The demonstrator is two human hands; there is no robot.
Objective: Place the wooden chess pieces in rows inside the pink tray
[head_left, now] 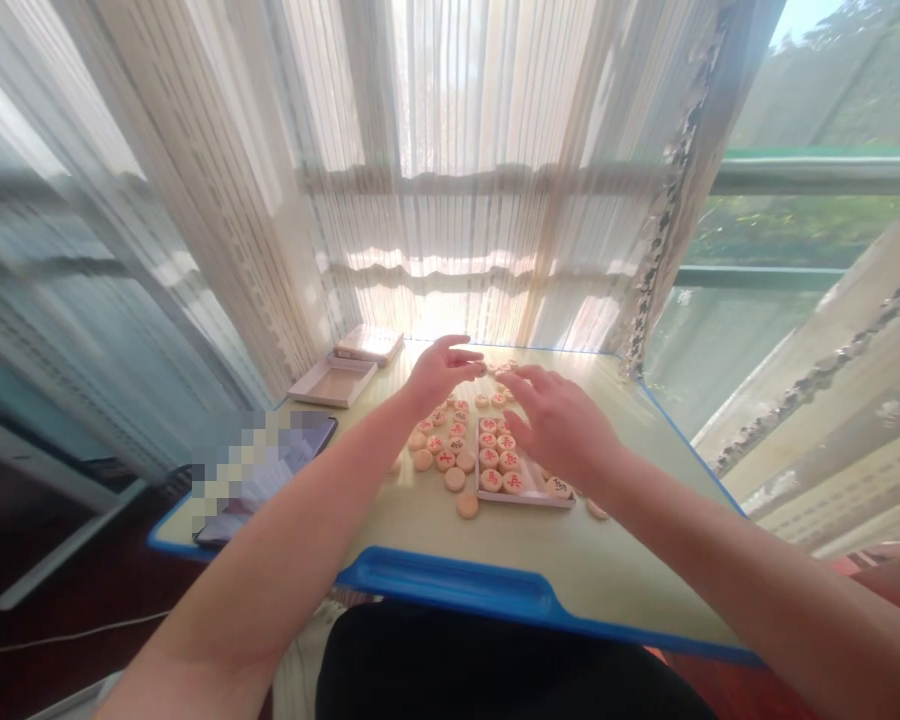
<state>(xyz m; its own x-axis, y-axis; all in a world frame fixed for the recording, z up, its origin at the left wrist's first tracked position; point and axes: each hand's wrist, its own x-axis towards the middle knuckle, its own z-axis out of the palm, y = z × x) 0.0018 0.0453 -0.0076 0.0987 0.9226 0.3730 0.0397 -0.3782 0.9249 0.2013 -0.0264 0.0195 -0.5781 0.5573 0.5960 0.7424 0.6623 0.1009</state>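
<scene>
My left hand (442, 375) reaches over the far side of the table, its thumb and fingers closed on what looks like a Chinese chess piece (482, 369). My right hand (551, 408) hovers, fingers apart, above a shallow box (529, 498). Red-marked pieces (509, 460) stand in two columns along the box's left side, and a black-marked piece (559, 487) lies at its near right corner. Part of the box is hidden under my right hand and wrist. Loose pieces (445, 460), some with red or black characters and some plain side up, are scattered left of the box.
The table (330, 510) has a blue edge with a molded trough (450, 585) at the front. An open box lid (335, 382) and another box (370, 343) sit at the back left, with a dark-edged flat object (270, 480) nearer. Sheer curtains (480, 200) hang behind.
</scene>
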